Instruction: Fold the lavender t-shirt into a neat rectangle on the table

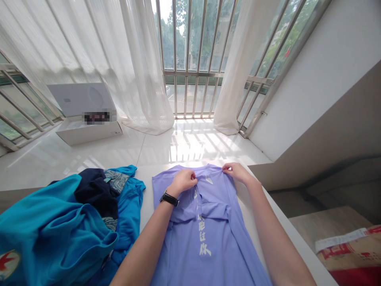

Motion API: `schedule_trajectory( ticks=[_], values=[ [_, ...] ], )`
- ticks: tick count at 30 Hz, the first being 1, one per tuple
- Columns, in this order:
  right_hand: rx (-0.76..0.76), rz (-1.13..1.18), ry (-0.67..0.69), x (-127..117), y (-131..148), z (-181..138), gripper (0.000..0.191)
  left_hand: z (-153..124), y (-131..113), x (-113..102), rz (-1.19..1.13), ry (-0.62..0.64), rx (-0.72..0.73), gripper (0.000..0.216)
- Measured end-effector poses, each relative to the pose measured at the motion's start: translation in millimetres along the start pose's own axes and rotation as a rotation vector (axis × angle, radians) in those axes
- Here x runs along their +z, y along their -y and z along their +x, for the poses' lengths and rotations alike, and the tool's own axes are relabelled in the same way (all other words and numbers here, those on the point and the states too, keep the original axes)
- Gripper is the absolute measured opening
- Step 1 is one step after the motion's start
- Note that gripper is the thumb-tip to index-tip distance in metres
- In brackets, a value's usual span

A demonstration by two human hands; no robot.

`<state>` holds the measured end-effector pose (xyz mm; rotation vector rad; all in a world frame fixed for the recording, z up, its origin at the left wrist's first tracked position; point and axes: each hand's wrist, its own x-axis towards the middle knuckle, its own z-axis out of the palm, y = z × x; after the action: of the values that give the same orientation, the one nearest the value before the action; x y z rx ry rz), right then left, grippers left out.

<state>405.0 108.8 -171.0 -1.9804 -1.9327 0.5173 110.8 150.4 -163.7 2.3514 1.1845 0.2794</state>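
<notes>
A lavender T-shirt [208, 234] with white printed characters lies flat on a white table [293, 238], its sides folded in toward the middle. My left hand [183, 180], a black watch on its wrist, pinches the shirt fabric near the collar at the middle. My right hand [236, 171] pinches the far right edge of the shirt by the shoulder. Both hands are closed on the cloth at the far end of the garment.
A heap of blue and navy clothes [68, 226] lies on the table's left. A white box [85, 115] stands on the tiled floor by sheer curtains [139, 71] and a barred window. A cardboard box [354, 254] sits low right.
</notes>
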Motion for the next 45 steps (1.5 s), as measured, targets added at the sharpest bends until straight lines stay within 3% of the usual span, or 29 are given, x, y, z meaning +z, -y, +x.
schedule_trajectory(
  ticks=[6, 11, 14, 17, 19, 22, 26, 29, 34, 39, 45],
  values=[
    [0.014, -0.066, -0.045, 10.2, 1.2, 1.5, 0.013, -0.5, 0.5, 0.8, 0.033, 0.010, -0.053, 0.020],
    [0.077, -0.152, -0.154, -1.3, 11.2, -5.2, 0.013, 1.2, 2.3, 3.3, 0.029, 0.026, -0.066, 0.019],
    [0.115, -0.188, -0.288, -18.4, 36.6, -18.0, 0.019, 0.6, 2.9, 3.1, 0.020, 0.030, -0.052, 0.017],
    [0.045, -0.220, -0.439, -29.6, 76.9, -47.4, 0.020, -1.5, 1.5, 0.0, 0.008, 0.007, -0.043, 0.020],
    [-0.053, -0.241, -0.408, -24.6, 102.4, -77.3, 0.021, -2.8, -2.3, -2.4, -0.002, -0.044, -0.018, 0.029],
    [-0.150, -0.290, -0.255, 5.3, 122.2, -129.5, 0.027, -3.7, -14.8, -2.0, 0.000, -0.099, 0.122, 0.033],
    [-0.081, -0.342, -0.274, 57.3, 113.0, -187.1, 0.048, -6.3, -37.8, 12.8, 0.108, -0.049, 0.412, 0.029],
    [0.041, -0.365, -0.326, 74.2, 100.9, -210.6, 0.040, -10.4, -47.4, 30.1, 0.153, -0.007, 0.477, 0.037],
    [0.227, -0.448, -0.303, 59.1, 100.2, -221.8, 0.033, -13.5, -46.3, 48.5, 0.219, 0.021, 0.468, 0.044],
    [0.229, -0.442, -0.276, 57.5, 115.7, -210.1, 0.039, -11.2, -52.7, 58.7, 0.245, -0.047, 0.472, 0.045],
    [0.287, -0.597, -0.179, 62.7, 120.5, -192.8, 0.042, -14.7, -55.3, 79.1, 0.254, -0.074, 0.473, 0.061]
  ],
)
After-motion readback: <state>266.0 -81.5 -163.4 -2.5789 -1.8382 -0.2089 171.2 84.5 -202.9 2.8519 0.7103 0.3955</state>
